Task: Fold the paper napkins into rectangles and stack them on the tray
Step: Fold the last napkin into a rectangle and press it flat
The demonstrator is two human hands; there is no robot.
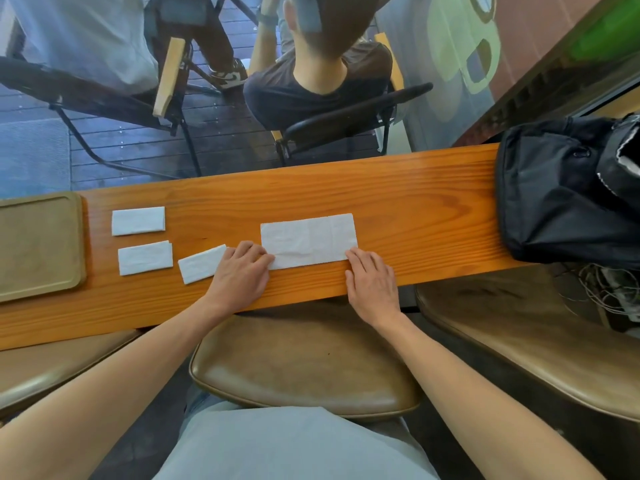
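A long white paper napkin (308, 240) lies flat on the wooden counter (398, 195), folded once into a wide strip. My left hand (240, 271) rests palm down with its fingertips on the napkin's near left corner. My right hand (372, 282) presses its fingertips on the near right corner. Three small folded napkins lie to the left: one at the back (138, 220), one in front of it (145, 258), and a tilted one (202, 264) just beside my left hand. A brown tray (20, 282) sits at the far left with nothing on it.
A black bag (568, 192) occupies the counter's right end. Behind the glass beyond the counter a person sits on a black chair (346, 116). Padded brown stools (304, 362) stand below the counter's near edge.
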